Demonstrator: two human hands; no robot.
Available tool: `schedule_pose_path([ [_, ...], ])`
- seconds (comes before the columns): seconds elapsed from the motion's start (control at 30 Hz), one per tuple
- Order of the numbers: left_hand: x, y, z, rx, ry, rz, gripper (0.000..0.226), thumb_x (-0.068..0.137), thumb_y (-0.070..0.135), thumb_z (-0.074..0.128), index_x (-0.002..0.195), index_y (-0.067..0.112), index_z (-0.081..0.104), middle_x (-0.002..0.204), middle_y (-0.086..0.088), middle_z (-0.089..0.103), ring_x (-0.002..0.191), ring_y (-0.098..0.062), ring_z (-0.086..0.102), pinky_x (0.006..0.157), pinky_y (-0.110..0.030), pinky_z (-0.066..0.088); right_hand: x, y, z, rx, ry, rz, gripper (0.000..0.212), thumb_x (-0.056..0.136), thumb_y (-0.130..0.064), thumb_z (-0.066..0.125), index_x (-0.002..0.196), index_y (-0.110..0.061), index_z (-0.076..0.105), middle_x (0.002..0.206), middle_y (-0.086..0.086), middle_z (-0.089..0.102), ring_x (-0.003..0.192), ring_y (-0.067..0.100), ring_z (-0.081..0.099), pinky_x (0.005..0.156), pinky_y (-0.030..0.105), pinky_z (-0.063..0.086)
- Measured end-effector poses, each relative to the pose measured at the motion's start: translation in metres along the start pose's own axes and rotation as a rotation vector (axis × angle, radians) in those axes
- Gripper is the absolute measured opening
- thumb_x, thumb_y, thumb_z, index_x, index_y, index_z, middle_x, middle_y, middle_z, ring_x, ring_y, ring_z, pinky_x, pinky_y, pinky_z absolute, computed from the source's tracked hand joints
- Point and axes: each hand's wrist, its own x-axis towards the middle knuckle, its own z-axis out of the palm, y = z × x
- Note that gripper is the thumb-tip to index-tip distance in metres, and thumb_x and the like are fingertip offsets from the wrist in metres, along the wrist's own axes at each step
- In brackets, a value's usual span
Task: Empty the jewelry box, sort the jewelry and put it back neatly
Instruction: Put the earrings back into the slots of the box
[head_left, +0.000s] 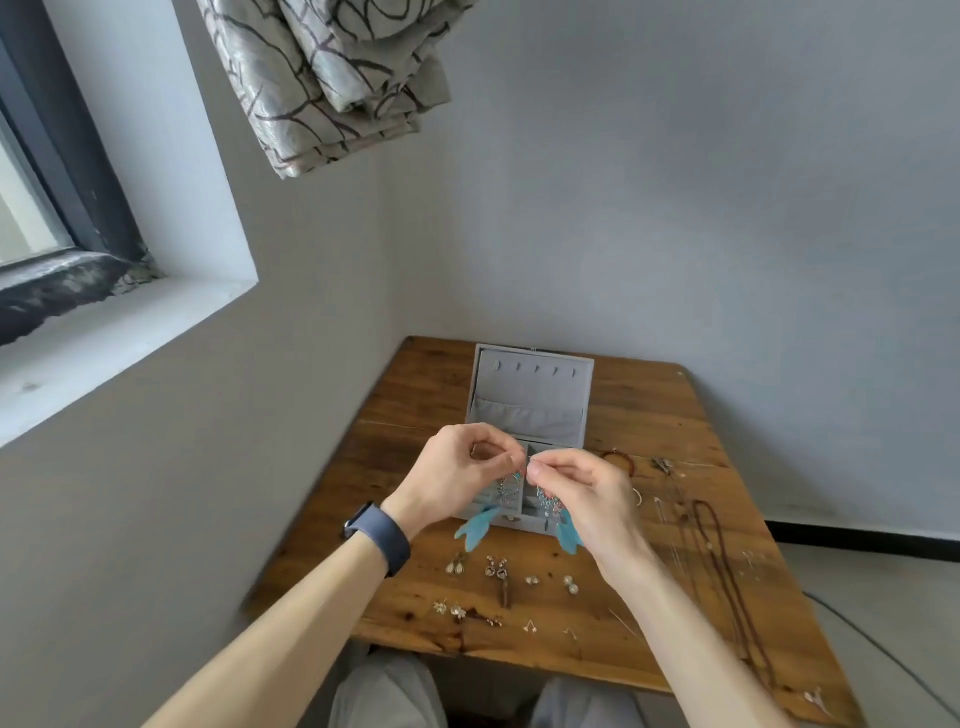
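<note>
Feather earrings (475, 527) dangle, one pinched in each hand, above jewelry box (530, 395).

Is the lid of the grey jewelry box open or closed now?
Open: the jewelry box lid stands upright, showing its inner hooks and pocket.

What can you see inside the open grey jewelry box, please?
The jewelry box lid shows bare hooks and a pocket. Its tray is mostly hidden behind the left hand, the right hand and the feather earrings they pinch; contents unclear.
</note>
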Motion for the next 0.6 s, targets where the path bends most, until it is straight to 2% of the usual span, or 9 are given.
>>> schedule_pose_path([
  [0.1, 0.002, 0.005, 0.001, 0.025, -0.039, 0.013, 0.01, 0.089, 0.028, 0.074, 0.098, 0.023, 0.077, 0.088, 0.012, 0.076, 0.083, -0.004, 0.07, 0.074, -0.014, 0.052, -0.002, -0.003, -0.006, -0.018, -0.029, 0.023, 0.006, 0.082, -0.021, 0.079, 0.086, -0.025, 0.078, 0.085, -0.003, 0.077, 0.083, 0.006, 0.072, 0.068, 0.012, 0.051],
  [0.23, 0.004, 0.009, 0.001, 0.208, -0.104, 0.044, 0.013, 0.09, 0.029, 0.072, 0.1, 0.024, 0.079, 0.089, 0.015, 0.075, 0.084, 0.001, 0.068, 0.076, -0.012, 0.051, -0.002, -0.007, -0.01, -0.043, -0.087, 0.04, 0.008, 0.083, -0.021, 0.079, 0.09, -0.023, 0.074, 0.084, -0.001, 0.077, 0.078, 0.004, 0.07, 0.066, 0.011, 0.05],
  [0.33, 0.006, 0.009, 0.0, 0.333, -0.083, 0.059, 0.012, 0.091, 0.03, 0.07, 0.099, 0.025, 0.078, 0.088, 0.019, 0.072, 0.084, 0.006, 0.065, 0.072, -0.007, 0.047, 0.002, -0.007, -0.011, -0.099, -0.117, 0.069, 0.015, 0.085, -0.03, 0.077, 0.098, -0.026, 0.071, 0.087, -0.006, 0.077, 0.085, 0.003, 0.071, 0.07, 0.012, 0.048],
  [0.43, 0.013, 0.008, -0.004, 0.389, -0.065, 0.036, 0.013, 0.092, 0.03, 0.068, 0.099, 0.023, 0.077, 0.087, 0.016, 0.071, 0.081, 0.004, 0.064, 0.071, -0.008, 0.047, 0.009, -0.003, -0.011, -0.127, -0.191, 0.101, 0.015, 0.088, -0.035, 0.073, 0.101, -0.028, 0.074, 0.091, -0.007, 0.077, 0.09, 0.004, 0.071, 0.078, 0.018, 0.051],
  [0.6, 0.027, 0.002, -0.016, 0.419, -0.064, -0.016, 0.014, 0.094, 0.03, 0.066, 0.1, 0.023, 0.076, 0.084, 0.018, 0.068, 0.079, 0.002, 0.064, 0.065, -0.006, 0.046, 0.024, 0.003, -0.006, -0.086, -0.207, 0.141, 0.008, 0.09, -0.028, 0.072, 0.096, -0.028, 0.078, 0.086, -0.005, 0.076, 0.074, 0.01, 0.068, 0.07, 0.017, 0.052],
])
